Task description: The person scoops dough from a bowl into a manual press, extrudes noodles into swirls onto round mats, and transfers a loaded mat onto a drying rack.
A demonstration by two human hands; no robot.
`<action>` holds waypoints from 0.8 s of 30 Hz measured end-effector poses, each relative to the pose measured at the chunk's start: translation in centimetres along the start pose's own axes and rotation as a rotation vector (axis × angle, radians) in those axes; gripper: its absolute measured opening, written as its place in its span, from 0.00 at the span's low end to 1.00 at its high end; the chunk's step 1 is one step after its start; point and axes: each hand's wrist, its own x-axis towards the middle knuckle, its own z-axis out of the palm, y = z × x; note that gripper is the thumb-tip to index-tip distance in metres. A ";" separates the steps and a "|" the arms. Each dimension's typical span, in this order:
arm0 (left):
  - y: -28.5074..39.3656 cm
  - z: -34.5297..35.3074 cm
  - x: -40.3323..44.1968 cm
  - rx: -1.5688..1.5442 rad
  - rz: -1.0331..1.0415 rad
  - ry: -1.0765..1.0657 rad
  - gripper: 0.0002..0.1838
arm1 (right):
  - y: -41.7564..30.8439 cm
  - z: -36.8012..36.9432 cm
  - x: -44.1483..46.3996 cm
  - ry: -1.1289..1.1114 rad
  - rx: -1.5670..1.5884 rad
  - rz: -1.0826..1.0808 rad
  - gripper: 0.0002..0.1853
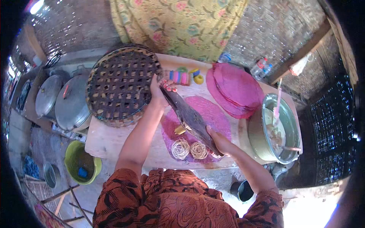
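Note:
A long dark flat board [190, 116] is held at a slant over a round pink sheet [218, 114]. My left hand [161, 89] grips its upper left end, fingers wrapped over the edge. At the lower right end, my right hand [218, 141] is closed round the board. Below it on the pink sheet lie two pale coiled noodle-like nests, one on the left [180, 149] and one on the right [199, 150]. A small yellowish piece [180, 130] shows beside the board's lower edge.
Round woven trays [123, 83] are stacked at the table's left. Pink round sheets [235, 89] lie at the back right, near a large green pot [258, 133]. Colourful rolls [180, 77] sit at the back. Lidded pots [72, 102] and a green basin [95, 167] stand left.

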 end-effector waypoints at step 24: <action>4.8 0.4 -4.1 -0.052 0.253 0.043 0.26 | -7.4 1.0 -0.3 0.027 -0.341 -0.118 0.37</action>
